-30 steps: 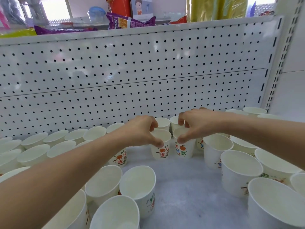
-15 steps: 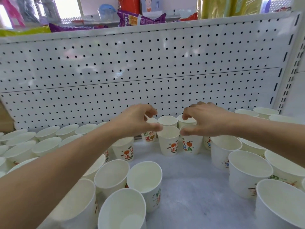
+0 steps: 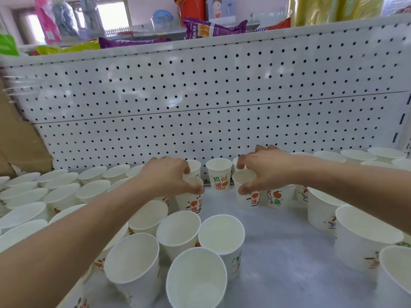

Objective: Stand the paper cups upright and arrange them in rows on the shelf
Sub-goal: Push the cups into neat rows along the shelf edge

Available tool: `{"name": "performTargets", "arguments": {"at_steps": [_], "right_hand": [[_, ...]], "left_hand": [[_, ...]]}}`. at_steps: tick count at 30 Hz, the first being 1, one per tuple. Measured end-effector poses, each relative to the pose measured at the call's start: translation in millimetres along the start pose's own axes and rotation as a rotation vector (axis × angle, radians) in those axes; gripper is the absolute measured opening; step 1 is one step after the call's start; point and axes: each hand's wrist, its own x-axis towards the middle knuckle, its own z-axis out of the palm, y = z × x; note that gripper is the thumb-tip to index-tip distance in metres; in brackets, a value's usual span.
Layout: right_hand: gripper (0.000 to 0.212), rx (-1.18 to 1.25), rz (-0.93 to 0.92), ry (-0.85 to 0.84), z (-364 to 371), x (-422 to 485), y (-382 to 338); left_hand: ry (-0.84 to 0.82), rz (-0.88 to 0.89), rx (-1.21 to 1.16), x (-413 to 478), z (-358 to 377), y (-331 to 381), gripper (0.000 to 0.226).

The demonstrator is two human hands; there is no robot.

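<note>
Hands have drawn apart since a moment ago, and the gap between them now shows a green-print cup (image 3: 219,174) standing upright in the back row against the pegboard panel (image 3: 200,96). Crowded all round: rows of upright cups (image 3: 62,194) fill the left end of the shelf (image 3: 278,252), a front cluster (image 3: 178,232) of four sits mouths-up near the front edge right under my left forearm, and big right-side cups (image 3: 364,236) line the right end below my right arm. Bare shelf runs down the middle to the front edge. Left hand (image 3: 165,176) is arched over the left cup (image 3: 192,202), fingers curled over its far rim, thumb on the near rim, gripping it; it stands upright just behind the front cluster. Right hand (image 3: 269,168) grips the right cup (image 3: 250,200) the same way, thumb on the near wall, fingers hooked over the back. That one is upright too, touching a neighbouring cup (image 3: 277,197) on its right. Snack packets (image 3: 213,28) lie on the tier above, and a cardboard box (image 3: 20,141) sits past the left end.
</note>
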Motion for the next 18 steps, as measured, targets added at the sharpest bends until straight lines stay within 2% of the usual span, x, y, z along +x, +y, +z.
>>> {"name": "performTargets", "arguments": {"at_steps": [3,11,18], "right_hand": [[0.064,-0.032,0.018,0.015,0.3,0.9,-0.6],[0.065,-0.015,0.078,-0.009,-2.0,-3.4,5.0],[0.064,0.031,0.108,-0.029,0.7,-0.8,8.7]], "left_hand": [[-0.043,0.021,-0.162,2.1,-0.3,0.5,0.068],[-0.119,0.266,-0.451,19.4,0.8,15.1,0.061],[-0.115,0.292,-0.536,28.1,6.9,14.8,0.058]]}}
